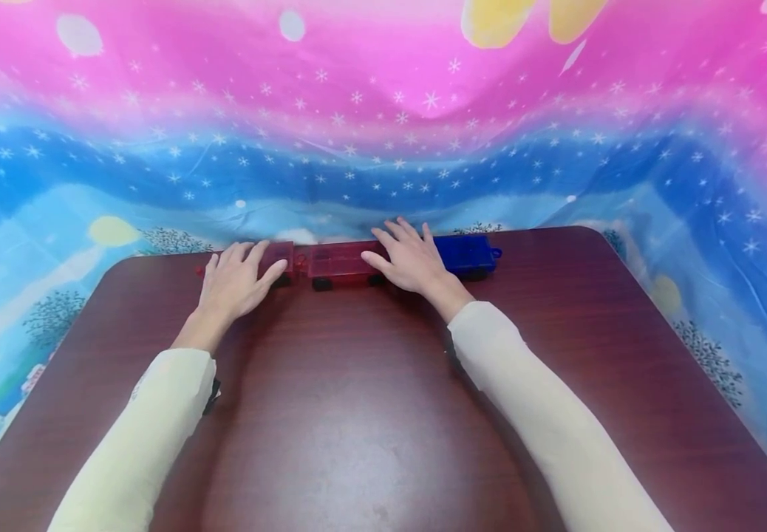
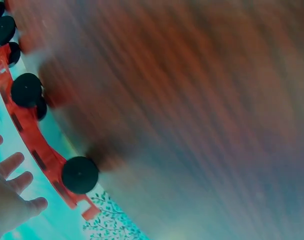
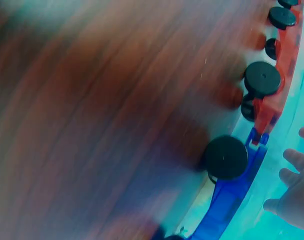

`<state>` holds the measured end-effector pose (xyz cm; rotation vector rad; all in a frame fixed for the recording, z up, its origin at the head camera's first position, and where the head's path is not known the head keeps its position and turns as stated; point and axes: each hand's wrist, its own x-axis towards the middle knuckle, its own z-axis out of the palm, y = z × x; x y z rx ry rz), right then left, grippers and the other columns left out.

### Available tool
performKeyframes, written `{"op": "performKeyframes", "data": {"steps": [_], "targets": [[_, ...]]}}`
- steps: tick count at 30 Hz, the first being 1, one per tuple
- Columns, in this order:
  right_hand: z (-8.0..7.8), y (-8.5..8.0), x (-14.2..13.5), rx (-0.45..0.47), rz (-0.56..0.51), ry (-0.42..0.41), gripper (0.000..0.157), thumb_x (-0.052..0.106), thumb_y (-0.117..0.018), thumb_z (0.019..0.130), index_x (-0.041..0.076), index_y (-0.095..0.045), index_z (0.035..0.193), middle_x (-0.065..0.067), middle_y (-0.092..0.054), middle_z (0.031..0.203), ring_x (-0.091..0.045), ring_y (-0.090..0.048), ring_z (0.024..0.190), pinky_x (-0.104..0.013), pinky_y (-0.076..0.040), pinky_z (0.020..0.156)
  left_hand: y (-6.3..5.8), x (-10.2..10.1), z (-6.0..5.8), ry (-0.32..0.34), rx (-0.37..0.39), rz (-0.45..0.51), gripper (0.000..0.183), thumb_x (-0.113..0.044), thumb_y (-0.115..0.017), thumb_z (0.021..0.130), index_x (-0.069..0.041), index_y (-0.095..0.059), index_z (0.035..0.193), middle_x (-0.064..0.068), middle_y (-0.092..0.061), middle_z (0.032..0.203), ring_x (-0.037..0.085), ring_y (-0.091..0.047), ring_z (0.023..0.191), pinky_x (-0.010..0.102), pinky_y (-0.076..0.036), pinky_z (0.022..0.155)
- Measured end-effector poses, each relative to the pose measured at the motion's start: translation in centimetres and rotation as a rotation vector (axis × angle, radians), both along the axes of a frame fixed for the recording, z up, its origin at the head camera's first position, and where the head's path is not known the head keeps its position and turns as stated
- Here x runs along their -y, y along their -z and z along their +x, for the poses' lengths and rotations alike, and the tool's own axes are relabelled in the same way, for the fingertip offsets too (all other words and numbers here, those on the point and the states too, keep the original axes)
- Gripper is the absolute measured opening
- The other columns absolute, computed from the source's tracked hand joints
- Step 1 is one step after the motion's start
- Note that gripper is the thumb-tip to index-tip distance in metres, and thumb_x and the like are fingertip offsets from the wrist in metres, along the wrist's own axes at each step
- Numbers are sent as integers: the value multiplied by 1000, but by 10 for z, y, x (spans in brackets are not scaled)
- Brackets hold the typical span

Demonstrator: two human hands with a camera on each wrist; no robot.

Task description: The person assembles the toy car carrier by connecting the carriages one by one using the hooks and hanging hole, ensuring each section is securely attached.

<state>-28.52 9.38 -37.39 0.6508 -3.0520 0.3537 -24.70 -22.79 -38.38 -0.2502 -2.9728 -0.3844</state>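
Observation:
Three toy wagons on black wheels stand in a row along the far side of the table. On the left is a see-through red wagon [image 1: 282, 255], with a second red wagon [image 1: 338, 263] in the middle and a blue wagon [image 1: 468, 253] at the right end. My left hand [image 1: 232, 282], fingers spread, lies over the left red wagon and partly hides it. Over the place where the middle wagon meets the blue one is my right hand [image 1: 411, 260], its fingers straight and apart. In the right wrist view, a blue hitch [image 3: 258, 137] joins these two.
A dark wooden table [image 1: 357, 384] with rounded far corners carries the wagons. Behind and around it hangs a pink and blue cloth [image 1: 383, 162] with snowflakes, close behind the row.

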Motion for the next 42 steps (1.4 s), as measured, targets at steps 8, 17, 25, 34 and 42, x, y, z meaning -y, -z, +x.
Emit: {"op": "performKeyframes", "data": {"steps": [8,17,25,34,42], "targets": [[4,11,19,-2,32,-15,72,67,-30,103,24,-34,160,-6,-28,165,-27,-10,155,-61,-2,121,10,22,7,-26,20,8,84,-70,-30,101,-6,-38,155,28,-35,153,51,-26,143,71,-8,115],[5,18,37,18,55,-30,70,67,-31,103,26,-34,160,-5,-29,165,-26,-11,155,-60,-2,121,13,41,5,-47,18,-6,81,-67,-31,102,-6,-38,154,30,-33,152,52,-25,142,72,-11,114],[2,20,46,43,66,-39,70,66,-30,103,27,-32,161,-5,-24,166,-26,-8,156,-59,1,121,16,50,-8,-69,38,8,83,-69,-29,102,-5,-38,155,30,-31,155,53,-23,143,74,-13,112],[-5,21,46,49,81,-46,70,66,-29,103,28,-29,162,-4,-24,166,-25,-10,156,-58,-2,122,16,55,-18,-37,62,-10,85,-68,-27,102,-3,-35,155,31,-28,157,51,-16,147,74,-12,112],[-6,26,44,66,63,-43,71,68,-27,103,29,-26,162,-3,-24,167,-25,-9,156,-58,-1,122,21,60,-23,-25,67,-11,85,-69,-26,102,-3,-35,155,31,-28,157,50,-16,148,74,-11,113]]}}
